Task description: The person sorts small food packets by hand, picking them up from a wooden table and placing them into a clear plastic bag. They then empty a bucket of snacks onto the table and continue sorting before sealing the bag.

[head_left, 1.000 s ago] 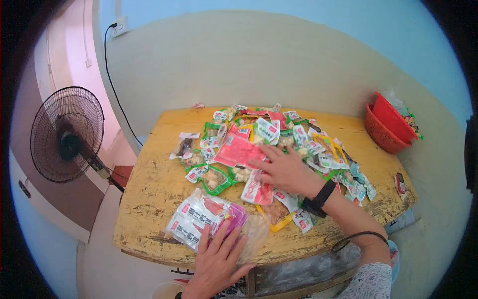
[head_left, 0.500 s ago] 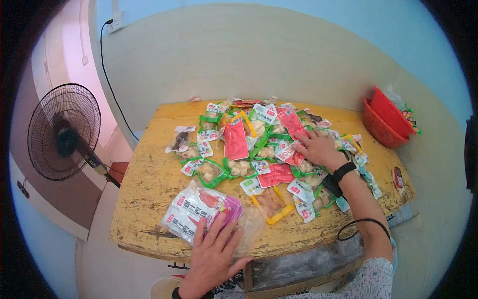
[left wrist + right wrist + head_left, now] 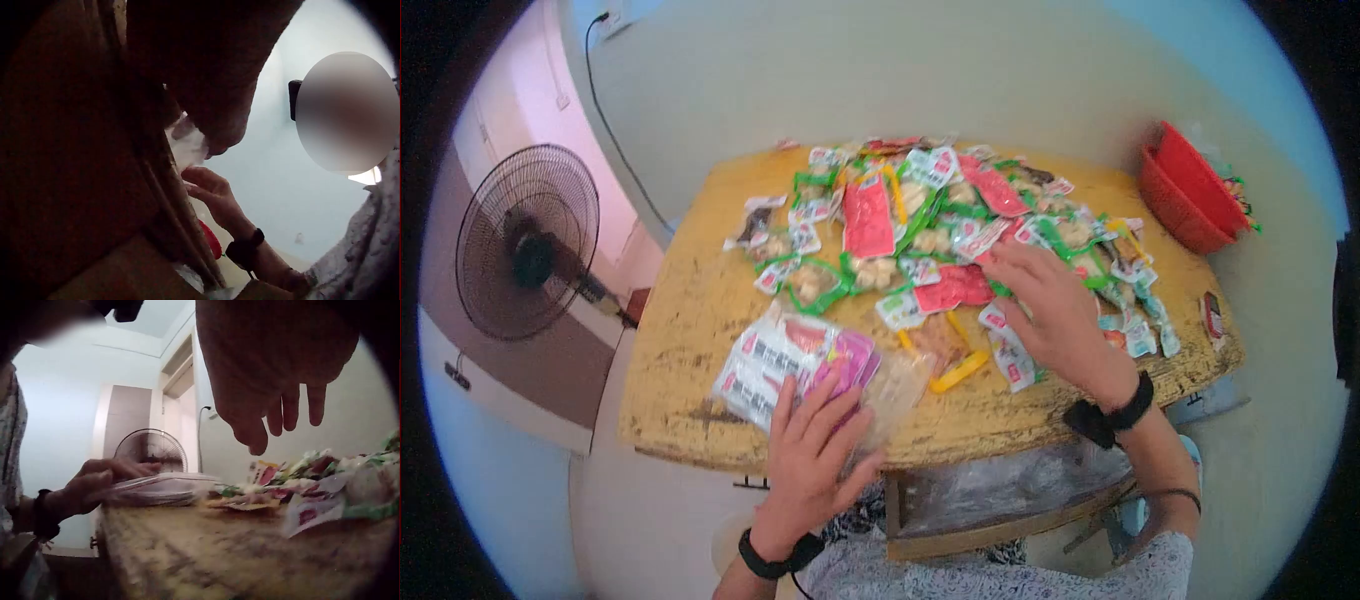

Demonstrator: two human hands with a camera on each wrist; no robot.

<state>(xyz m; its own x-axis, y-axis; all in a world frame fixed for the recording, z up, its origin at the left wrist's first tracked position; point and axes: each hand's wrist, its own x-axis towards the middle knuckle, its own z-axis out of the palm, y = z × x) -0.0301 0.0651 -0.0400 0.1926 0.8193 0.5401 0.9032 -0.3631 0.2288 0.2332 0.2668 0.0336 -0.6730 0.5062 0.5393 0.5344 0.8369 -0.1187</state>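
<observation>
My left hand (image 3: 815,450) lies with its fingers spread on the near edge of some flat, printed plastic bags (image 3: 765,365), white and purple with a clear end, at the table's front left. Over the right front of a heap of small sealed food packets, my right hand (image 3: 1055,315) is held with fingers extended and nothing in it. In the right wrist view, that hand (image 3: 281,381) hangs above the packets, fingers pointing down. The heap includes red packets (image 3: 868,215), green-edged ones (image 3: 815,287) with pale pieces inside, and a yellow-edged one (image 3: 940,345) close to the bags.
Red plastic baskets (image 3: 1190,200) stand at the table's back right, and a small red and black device (image 3: 1213,318) lies near the right edge. Below the front edge is an open drawer (image 3: 1000,500) with clear plastic inside. A black fan (image 3: 530,245) stands to the left.
My right hand spread red packets apart across the heap, then lifted off and drew back toward the front. The left hand stays at the bags. The head view has tilted downward.
</observation>
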